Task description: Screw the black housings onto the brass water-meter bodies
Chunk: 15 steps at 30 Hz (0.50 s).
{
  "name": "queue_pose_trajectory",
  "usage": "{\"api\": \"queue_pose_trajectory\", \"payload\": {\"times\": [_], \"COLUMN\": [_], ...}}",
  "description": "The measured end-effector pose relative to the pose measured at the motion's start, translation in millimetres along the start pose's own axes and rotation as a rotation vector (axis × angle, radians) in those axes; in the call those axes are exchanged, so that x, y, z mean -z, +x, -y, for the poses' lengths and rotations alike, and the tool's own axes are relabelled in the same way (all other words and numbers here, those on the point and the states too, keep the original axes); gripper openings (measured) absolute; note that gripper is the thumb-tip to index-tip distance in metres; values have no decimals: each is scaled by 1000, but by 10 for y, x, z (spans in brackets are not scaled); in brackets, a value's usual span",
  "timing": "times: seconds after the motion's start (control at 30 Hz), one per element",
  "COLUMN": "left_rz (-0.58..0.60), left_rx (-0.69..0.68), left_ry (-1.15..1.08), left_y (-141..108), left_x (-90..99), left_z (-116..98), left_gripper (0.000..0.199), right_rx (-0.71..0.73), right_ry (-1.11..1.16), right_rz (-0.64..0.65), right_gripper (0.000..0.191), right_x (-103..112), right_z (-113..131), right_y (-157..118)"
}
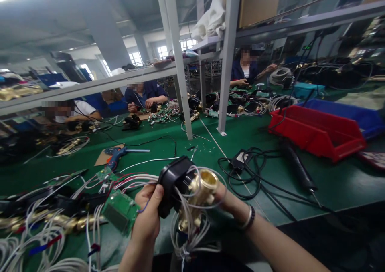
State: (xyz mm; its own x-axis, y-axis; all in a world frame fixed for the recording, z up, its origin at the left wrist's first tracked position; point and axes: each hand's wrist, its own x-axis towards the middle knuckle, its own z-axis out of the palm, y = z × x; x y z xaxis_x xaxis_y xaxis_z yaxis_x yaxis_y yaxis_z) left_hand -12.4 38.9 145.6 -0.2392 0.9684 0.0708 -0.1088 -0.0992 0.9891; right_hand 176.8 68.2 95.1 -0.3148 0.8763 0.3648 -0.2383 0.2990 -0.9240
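My left hand [149, 210] is closed on the edge of a black plastic housing [170, 180], thumb on its side. The housing is joined to a brass meter body [197, 200], tilted, with its round open end facing up. Behind the brass part, my right hand [223, 198] grips it; most of those fingers are hidden. A tied bundle of grey cable [192, 240] hangs below. Red and white wires [140, 180] run left from the housing. Beside my left wrist is a green circuit board [120, 211] with a display; whether it touches the wrist I cannot tell.
At left lie several similar brass and black units with coiled cables [39, 244]. A blue glue gun [116, 156] lies beyond them. To the right are a black electric screwdriver [300, 168], a corded box [240, 160] and a red bin [319, 131]. Several co-workers sit across the table beyond shelf posts [180, 63].
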Motion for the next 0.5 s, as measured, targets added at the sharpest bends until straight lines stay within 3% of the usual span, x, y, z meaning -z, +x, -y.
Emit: {"api": "queue_pose_trajectory", "payload": {"times": [0.1,0.2,0.3,0.37,0.43,0.5], "left_rz": [-167,-160,-95,-47,82,306], "left_rx": [144,200,259,265,237,184], "left_ry": [-153,-203,-213,-197,-161,-100], "left_y": [4,-11,-80,-159,-259,-368], "left_x": [-88,-174,-257,-299,-303,-238], "left_z": [-14,19,94,154,215,263], "left_gripper": [52,53,53,54,56,63], "right_rx": [-18,-58,-109,-137,-158,-189], "right_ry": [243,345,194,44,-111,-209], "right_rz": [-110,-104,-142,-258,-435,-588], "right_gripper": [30,37,48,43,33,30], "right_x": [-149,-217,-267,-282,-251,-160], "right_z": [-13,21,35,20,10,49], "right_y": [-195,-260,-243,-231,-231,-244]}}
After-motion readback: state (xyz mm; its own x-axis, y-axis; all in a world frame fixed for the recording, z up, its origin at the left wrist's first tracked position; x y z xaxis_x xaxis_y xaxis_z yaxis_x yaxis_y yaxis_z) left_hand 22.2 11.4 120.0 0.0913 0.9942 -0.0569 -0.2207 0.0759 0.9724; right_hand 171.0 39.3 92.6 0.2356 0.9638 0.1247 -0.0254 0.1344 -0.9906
